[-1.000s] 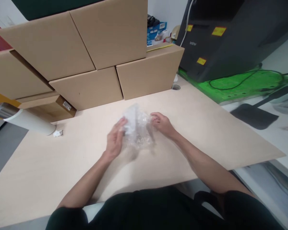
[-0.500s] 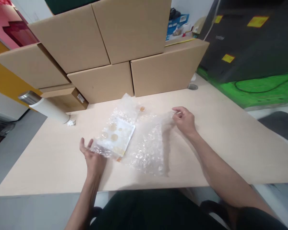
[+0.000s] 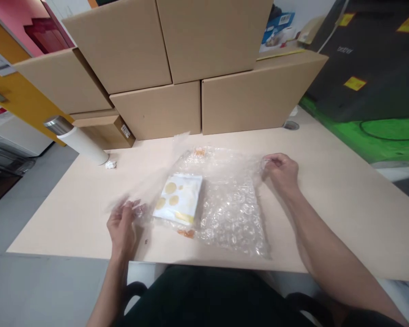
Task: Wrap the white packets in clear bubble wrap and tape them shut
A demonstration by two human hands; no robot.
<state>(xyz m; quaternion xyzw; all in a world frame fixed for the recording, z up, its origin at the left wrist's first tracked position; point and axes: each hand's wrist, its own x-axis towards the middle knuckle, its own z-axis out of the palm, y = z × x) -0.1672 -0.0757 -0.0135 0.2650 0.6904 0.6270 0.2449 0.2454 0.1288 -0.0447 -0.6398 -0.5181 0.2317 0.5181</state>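
Observation:
A sheet of clear bubble wrap (image 3: pixel 231 209) lies spread over the table in front of me, with bits of orange tape at its edges. On its left half rests a flat white packet (image 3: pixel 180 197) with yellow dots, uncovered from above. My left hand (image 3: pixel 121 222) pinches the wrap's left edge, which is slightly lifted and blurred. At the far right corner, my right hand (image 3: pixel 281 170) has its fingers closed on the sheet. Both hands are apart from the packet.
Large cardboard boxes (image 3: pixel 163 111) are stacked along the back of the table (image 3: pixel 54 218). A white bottle with a steel cap (image 3: pixel 83 143) stands at the left, with a crumpled white scrap (image 3: pixel 111 165) near its base. A dark case (image 3: pixel 371 68) is beyond the right side.
The left part of the wrap has been pulled open to the left, uncovering the packet. My left hand has closed on its edge. The view has shifted, so the scene sits differently.

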